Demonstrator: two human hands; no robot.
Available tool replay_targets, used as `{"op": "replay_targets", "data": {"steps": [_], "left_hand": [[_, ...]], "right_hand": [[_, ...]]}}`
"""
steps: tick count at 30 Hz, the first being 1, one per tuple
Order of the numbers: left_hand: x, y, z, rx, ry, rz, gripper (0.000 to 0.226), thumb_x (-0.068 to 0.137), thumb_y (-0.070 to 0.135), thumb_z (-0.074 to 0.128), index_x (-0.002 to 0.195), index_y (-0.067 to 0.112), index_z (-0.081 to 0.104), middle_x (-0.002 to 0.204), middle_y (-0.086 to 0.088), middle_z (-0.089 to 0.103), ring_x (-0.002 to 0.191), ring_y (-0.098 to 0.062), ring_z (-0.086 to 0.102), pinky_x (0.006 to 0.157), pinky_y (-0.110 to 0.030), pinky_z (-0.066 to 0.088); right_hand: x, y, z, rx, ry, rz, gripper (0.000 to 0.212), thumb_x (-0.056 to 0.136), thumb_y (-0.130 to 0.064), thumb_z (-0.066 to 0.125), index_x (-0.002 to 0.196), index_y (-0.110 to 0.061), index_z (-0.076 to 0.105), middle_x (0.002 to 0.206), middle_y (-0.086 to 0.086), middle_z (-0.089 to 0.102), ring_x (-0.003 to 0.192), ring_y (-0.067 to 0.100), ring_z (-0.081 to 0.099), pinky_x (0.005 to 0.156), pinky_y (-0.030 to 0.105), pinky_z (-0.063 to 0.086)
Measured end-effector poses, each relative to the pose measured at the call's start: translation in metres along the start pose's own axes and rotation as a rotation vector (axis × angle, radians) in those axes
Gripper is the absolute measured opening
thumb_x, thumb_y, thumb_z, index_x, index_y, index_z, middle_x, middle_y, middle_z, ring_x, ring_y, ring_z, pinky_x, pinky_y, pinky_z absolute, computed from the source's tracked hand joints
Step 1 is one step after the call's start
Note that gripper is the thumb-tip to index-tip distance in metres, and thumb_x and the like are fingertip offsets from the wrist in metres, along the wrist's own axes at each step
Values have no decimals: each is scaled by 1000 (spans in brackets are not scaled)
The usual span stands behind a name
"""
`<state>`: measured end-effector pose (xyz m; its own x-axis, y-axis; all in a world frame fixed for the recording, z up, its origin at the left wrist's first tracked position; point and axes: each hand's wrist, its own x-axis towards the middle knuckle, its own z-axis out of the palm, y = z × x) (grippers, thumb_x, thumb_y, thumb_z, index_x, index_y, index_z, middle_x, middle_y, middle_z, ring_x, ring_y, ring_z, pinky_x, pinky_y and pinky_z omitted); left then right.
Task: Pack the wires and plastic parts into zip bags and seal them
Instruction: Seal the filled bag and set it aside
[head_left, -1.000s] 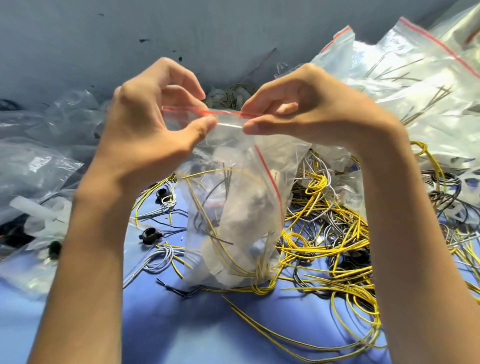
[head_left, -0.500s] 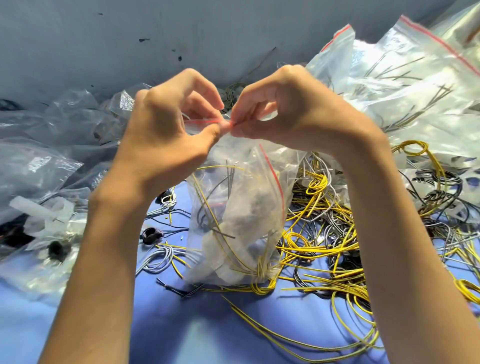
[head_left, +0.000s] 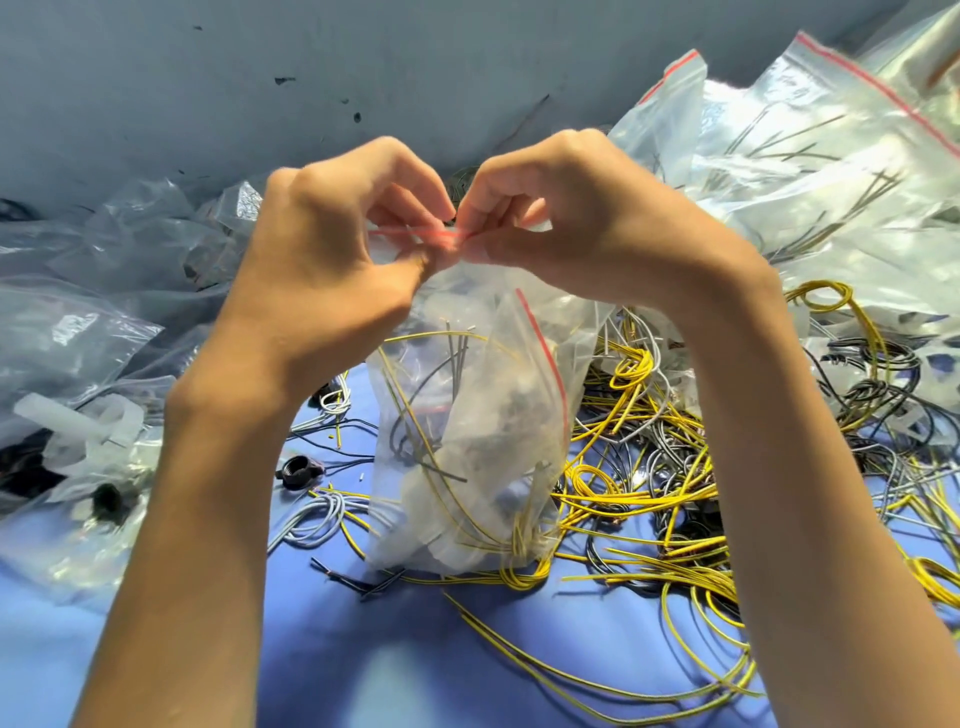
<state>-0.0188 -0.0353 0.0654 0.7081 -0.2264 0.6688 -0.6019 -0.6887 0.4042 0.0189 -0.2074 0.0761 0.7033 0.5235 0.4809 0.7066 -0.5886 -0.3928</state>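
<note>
In the head view, the left hand (head_left: 332, 254) and right hand (head_left: 587, 228) each pinch the red zip strip (head_left: 421, 236) of a clear plastic bag (head_left: 498, 415) of wires standing on the blue tabletop (head_left: 467, 670): sealing is in hand, and the next move probably calls for pressing outward along the strip.

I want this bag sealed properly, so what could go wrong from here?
1. The left hand and right hand pinch the red zip strip at one spot, so its ends might be left unsealed.
2. Wire ends inside the zip bag point up toward the mouth and could jam the seal or pierce the plastic.
</note>
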Motion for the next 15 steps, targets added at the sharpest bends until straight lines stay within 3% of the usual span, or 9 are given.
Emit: {"op": "replay_targets", "data": {"steps": [5, 8, 11, 15], "left_hand": [[0, 1, 3, 11, -2, -42, 23, 76, 4, 73, 86, 22, 62, 73, 19, 60, 65, 12, 57, 66, -1, 39], [-1, 1, 6, 35, 41, -92, 21, 75, 8, 72, 81, 25, 61, 72, 18, 61, 64, 5, 59, 69, -17, 50], [-1, 4, 8, 23, 59, -126, 17, 71, 11, 67, 76, 25, 57, 75, 10, 67, 69, -10, 65, 71, -32, 55], [2, 5, 8, -5, 103, -173, 20, 70, 18, 72, 76, 28, 55, 76, 15, 64, 71, -4, 66, 76, -26, 55]], "right_hand": [[-4, 0, -3, 8, -30, 14, 5, 80, -18, 72, 85, -21, 73, 70, -13, 64, 67, -1, 55, 73, 22, 49], [-3, -3, -1, -27, -32, 7, 9, 80, -13, 71, 86, -20, 74, 69, -12, 64, 63, -1, 57, 72, 22, 50], [0, -2, 3, -120, -19, 22, 22, 79, -4, 65, 86, -23, 73, 64, -21, 59, 61, -13, 54, 75, 26, 52], [1, -1, 2, -71, 18, 21, 17, 79, -6, 68, 84, -21, 73, 66, -17, 62, 62, -7, 57, 73, 28, 52]]}}
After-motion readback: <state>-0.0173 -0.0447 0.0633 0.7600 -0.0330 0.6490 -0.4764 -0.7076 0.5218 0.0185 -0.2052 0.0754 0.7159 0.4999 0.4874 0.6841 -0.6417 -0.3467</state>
